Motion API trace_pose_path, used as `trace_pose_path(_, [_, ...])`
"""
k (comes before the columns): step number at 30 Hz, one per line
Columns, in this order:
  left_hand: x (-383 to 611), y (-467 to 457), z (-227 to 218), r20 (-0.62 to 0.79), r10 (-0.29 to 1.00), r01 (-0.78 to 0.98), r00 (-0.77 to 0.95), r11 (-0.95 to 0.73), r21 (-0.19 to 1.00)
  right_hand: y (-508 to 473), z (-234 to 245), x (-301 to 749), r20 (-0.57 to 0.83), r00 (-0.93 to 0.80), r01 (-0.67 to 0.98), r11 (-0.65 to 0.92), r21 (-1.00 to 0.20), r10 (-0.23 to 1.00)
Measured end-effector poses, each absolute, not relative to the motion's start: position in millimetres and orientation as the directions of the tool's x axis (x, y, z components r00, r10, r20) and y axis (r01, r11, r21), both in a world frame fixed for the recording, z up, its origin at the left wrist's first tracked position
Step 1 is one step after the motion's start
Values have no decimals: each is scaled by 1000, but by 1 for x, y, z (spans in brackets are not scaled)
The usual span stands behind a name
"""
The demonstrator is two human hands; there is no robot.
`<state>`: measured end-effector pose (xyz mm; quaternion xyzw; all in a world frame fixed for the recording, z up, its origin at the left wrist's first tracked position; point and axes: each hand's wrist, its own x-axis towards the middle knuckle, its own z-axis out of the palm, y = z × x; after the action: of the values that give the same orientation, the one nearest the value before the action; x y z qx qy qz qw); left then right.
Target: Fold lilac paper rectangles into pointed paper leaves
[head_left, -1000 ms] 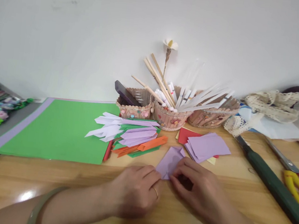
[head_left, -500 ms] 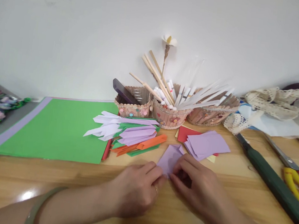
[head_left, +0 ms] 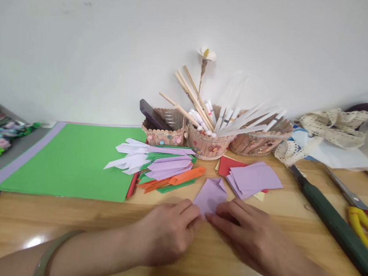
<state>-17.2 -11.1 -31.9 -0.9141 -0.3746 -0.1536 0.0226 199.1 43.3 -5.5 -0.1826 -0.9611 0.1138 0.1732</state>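
A small piece of purple paper (head_left: 210, 194) lies on the wooden table between my hands, with a folded corner at its top. My left hand (head_left: 175, 230) has its fingers closed on the paper's lower left edge. At the lower right edge, my right hand (head_left: 247, 227) presses thumb and fingers together on the same paper. The near edge of the paper is partly hidden by my fingertips. Just behind it lie folded paper strips (head_left: 167, 167) in white, purple, orange and green, and a stack of purple paper pieces (head_left: 255, 179) over red and yellow ones.
Large green sheets (head_left: 78, 161) lie at the left. Decorated baskets (head_left: 208, 147) with sticks, pens and a flower stand against the wall. A dark green long-handled tool (head_left: 334, 221), scissors (head_left: 358, 211) and lace ribbon (head_left: 335, 124) are at the right.
My right hand has shifted slightly down and flattened along the paper's near edge, showing more of the purple paper. My left hand stays nearly in place. The view has shifted a little.
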Motion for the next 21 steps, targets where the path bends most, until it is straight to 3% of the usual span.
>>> trace_pose_path(14, [-19,-8,-26,256,678,675,689,-729,116,42,-9,199,281,-880,339,920,-195,384])
trace_pose_path(18, [-23,-4,-25,275,649,665,709,-745,44,41,-10,203,256,-903,307,935,-177,344])
trace_pose_path(21, [-26,0,-24,311,608,655,731,-753,-67,38,-8,205,217,-922,273,935,-227,322])
